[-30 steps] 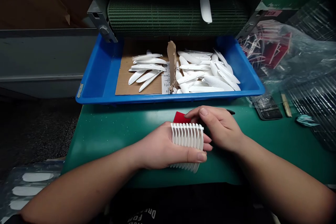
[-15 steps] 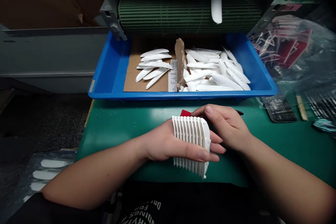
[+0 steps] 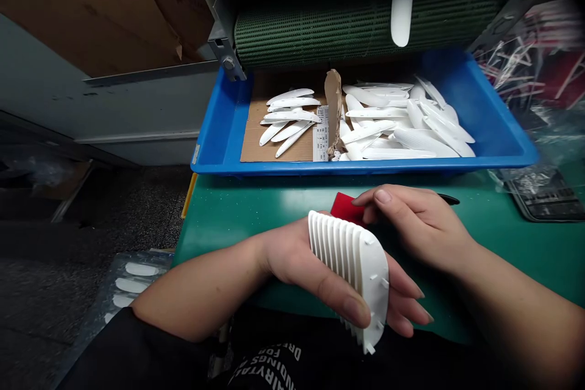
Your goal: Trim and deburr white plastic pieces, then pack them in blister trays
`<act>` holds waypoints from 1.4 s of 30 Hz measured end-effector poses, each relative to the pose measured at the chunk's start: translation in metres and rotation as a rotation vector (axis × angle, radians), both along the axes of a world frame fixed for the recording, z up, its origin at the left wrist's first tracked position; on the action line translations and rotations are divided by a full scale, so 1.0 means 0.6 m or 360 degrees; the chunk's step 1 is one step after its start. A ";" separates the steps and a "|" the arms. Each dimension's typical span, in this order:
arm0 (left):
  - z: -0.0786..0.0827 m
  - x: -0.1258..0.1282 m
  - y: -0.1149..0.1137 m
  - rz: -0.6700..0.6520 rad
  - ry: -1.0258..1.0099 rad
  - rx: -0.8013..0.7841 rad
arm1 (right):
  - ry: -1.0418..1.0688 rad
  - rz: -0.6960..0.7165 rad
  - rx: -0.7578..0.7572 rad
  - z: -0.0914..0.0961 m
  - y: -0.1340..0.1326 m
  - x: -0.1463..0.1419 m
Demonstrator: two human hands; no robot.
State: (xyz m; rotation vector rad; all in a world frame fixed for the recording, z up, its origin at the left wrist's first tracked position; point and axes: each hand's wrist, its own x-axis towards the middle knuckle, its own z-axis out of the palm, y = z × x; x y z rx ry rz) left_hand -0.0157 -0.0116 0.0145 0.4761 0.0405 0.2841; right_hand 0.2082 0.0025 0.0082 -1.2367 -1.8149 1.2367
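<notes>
Green table [image 3: 256, 201], white stack [image 3: 354, 259] (curved, ribbed).

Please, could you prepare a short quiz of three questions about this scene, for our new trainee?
1. What does the left hand hold? (a) a pair of scissors (b) a row of white pieces (c) a roll of tape
2. True or false: loose white pieces lie on both sides of the cardboard divider in the blue tray.
3. Fill in: the right hand has a ____ object at its fingers.
Key: 1 b; 2 true; 3 red.
</notes>
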 end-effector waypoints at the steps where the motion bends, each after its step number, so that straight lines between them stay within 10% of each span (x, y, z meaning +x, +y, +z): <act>1: 0.000 0.000 0.000 -0.0004 -0.0014 0.0001 | -0.0013 0.0007 0.0005 -0.001 0.000 0.000; 11: 0.042 -0.013 0.009 -0.0144 0.0434 -0.0038 | -0.0021 0.0036 0.0043 -0.008 0.004 0.001; 42: 0.022 -0.006 0.005 0.0044 0.0610 0.0062 | 0.0022 0.0093 0.0051 0.001 0.004 -0.003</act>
